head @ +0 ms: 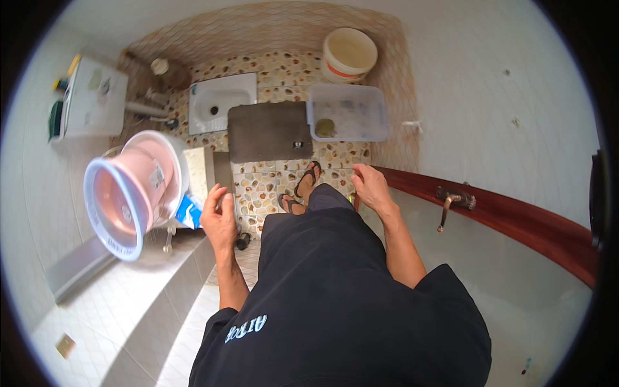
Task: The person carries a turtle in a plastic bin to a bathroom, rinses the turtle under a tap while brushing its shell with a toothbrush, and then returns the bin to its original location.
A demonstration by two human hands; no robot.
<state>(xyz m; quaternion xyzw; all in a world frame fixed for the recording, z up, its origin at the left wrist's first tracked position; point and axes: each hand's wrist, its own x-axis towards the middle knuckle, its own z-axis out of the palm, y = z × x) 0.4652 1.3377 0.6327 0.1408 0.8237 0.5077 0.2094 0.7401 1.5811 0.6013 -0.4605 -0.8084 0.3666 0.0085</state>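
My left hand point(220, 217) is raised at centre left, fingers parted and slightly curled, with nothing in it. Beside it lies a blue and white packet point(189, 211), near stacked plastic basins, the front one with a blue rim point(139, 232) and the ones behind it pink point(159, 176). My right hand point(371, 186) hangs loosely curled and holds nothing visible, close to the end of a dark red wooden board point(411, 185). Between my hands, my feet in flip-flops point(305, 181) stand on the pebble-patterned floor.
A squat toilet point(232, 94), a dark mat point(271, 130) and a translucent plastic tub point(350, 135) lie ahead. Behind the tub stands a white bucket point(349, 53). A metal tap or handle point(447, 205) juts from the board at right. A white box point(96, 99) is at the left wall.
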